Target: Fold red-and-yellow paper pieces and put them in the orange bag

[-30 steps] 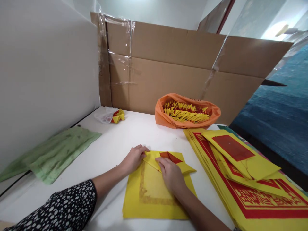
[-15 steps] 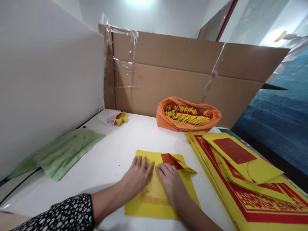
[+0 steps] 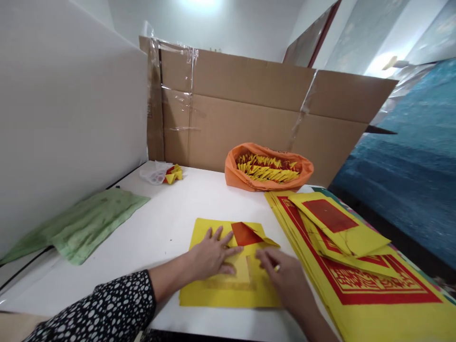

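A yellow sheet of paper (image 3: 199, 300) lies on the white table, with a smaller, paler yellow rectangle (image 3: 239, 274) on its middle. My left hand (image 3: 213, 254) rests flat on the paper with its fingers spread, holding nothing. Over the paper's right side is my right hand (image 3: 281, 270), its fingers curled in and the thumb close to them. Whether anything is between those fingertips is hidden. Just beyond both hands, a folded yellow-and-red paper piece (image 3: 245, 233) lies on the sheet, its pointed end toward the right.
Stacked yellow sheets with red print (image 3: 359, 304) lie at the right. An orange bag (image 3: 235, 178) of folded paper pieces stands behind, before a cardboard panel (image 3: 242, 114). At left are a green cloth (image 3: 96, 221) and a clear plastic bag (image 3: 156, 175) with yellow-red paper.
My right hand has lifted off the sheet's middle and moved right, its fingers curling. My left hand has spread its fingers and shifted slightly toward the middle. The view has turned a little right.
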`<state>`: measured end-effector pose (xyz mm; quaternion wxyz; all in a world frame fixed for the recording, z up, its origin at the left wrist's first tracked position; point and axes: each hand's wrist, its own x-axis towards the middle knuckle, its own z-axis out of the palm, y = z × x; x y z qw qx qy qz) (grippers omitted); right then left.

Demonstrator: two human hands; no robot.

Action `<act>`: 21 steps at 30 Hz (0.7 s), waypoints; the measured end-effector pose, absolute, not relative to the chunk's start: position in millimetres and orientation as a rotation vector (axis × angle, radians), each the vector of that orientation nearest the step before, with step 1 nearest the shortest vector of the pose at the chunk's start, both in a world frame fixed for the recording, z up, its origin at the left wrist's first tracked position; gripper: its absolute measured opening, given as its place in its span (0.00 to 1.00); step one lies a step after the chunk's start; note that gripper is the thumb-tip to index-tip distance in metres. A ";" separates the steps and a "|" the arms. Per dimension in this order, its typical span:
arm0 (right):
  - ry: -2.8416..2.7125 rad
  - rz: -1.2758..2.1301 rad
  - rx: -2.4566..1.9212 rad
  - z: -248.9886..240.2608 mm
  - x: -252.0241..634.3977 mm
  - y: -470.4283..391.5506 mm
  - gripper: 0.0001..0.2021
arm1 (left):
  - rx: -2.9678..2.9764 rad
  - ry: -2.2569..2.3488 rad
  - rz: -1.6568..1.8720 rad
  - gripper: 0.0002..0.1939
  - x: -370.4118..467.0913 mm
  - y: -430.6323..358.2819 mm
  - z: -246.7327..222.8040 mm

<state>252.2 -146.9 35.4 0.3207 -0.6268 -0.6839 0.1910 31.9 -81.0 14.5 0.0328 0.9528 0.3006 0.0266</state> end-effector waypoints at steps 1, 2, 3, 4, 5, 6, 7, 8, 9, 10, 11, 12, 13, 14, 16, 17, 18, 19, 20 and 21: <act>-1.714 0.424 -1.682 46.7 259.7 -137.8 0.17 | 2.900 0.906 0.069 0.34 31.6 -80.6 14.6; -1.650 0.352 -1.706 53.7 266.7 -127.1 0.16 | 2.864 0.875 0.054 0.35 30.7 -80.0 15.3; -1.633 0.340 -1.715 56.0 272.7 -115.5 0.14 | 2.828 0.833 0.041 0.36 29.4 -79.0 16.4; -1.675 0.394 -1.710 53.8 277.0 -103.7 0.11 | 2.792 0.779 0.024 0.36 27.8 -77.3 18.2; -1.752 0.465 -1.723 48.0 279.4 -92.5 0.09 | 2.755 0.719 0.002 0.36 25.8 -74.7 20.2; -1.797 0.500 -1.726 39.7 280.0 -82.5 0.08 | 2.718 0.656 -0.025 0.36 23.7 -71.6 22.2; -1.829 0.523 -1.727 30.1 279.0 -73.9 0.10 | 2.684 0.602 -0.049 0.36 21.5 -67.9 23.8; -1.853 0.532 -1.733 20.5 277.1 -66.9 0.12 | 2.657 0.570 -0.066 0.36 19.3 -64.1 24.6; -1.867 0.530 -1.740 12.0 274.8 -61.3 0.13 | 2.640 0.566 -0.072 0.37 17.5 -60.3 24.3; -1.876 0.524 -1.750 5.2 272.5 -56.9 0.14 | 2.634 0.590 -0.069 0.38 16.2 -56.7 22.7; -1.882 0.516 -1.761 0.6 270.5 -53.4 0.14 | 2.636 0.637 -0.056 0.38 15.5 -53.4 20.0; -1.887 0.509 -1.773 -1.9 268.8 -50.6 0.13 | 2.639 0.694 -0.037 0.39 15.6 -50.3 16.2; -1.890 0.501 -1.785 -2.3 267.5 -48.4 0.12 | 2.638 0.762 -0.008 0.39 16.5 -47.5 11.8; -1.893 0.492 -1.796 -1.2 266.4 -46.8 0.10 | 2.628 0.843 0.033 0.39 18.0 -44.9 7.2; -1.896 0.466 -1.802 4.0 264.2 -45.2 0.07 | 2.580 1.038 0.163 0.37 22.2 -40.0 -1.0; -1.897 0.451 -1.796 7.1 263.0 -45.4 0.05 | 2.551 1.137 0.251 0.36 24.3 -37.6 -3.7; -1.898 0.439 -1.785 9.9 261.8 -46.2 0.03 | 2.526 1.213 0.346 0.35 26.0 -35.4 -5.3; -1.900 0.430 -1.771 12.1 260.9 -47.5 0.01 | 2.510 1.255 0.435 0.35 27.2 -33.5 -5.8; -1.903 0.428 -1.759 13.5 260.1 -49.2 0.01 | 2.502 1.259 0.504 0.35 27.7 -31.8 -5.3; -1.905 0.431 -1.755 14.0 259.8 -51.0 0.00 | 2.499 1.237 0.546 0.36 27.7 -30.6 -4.3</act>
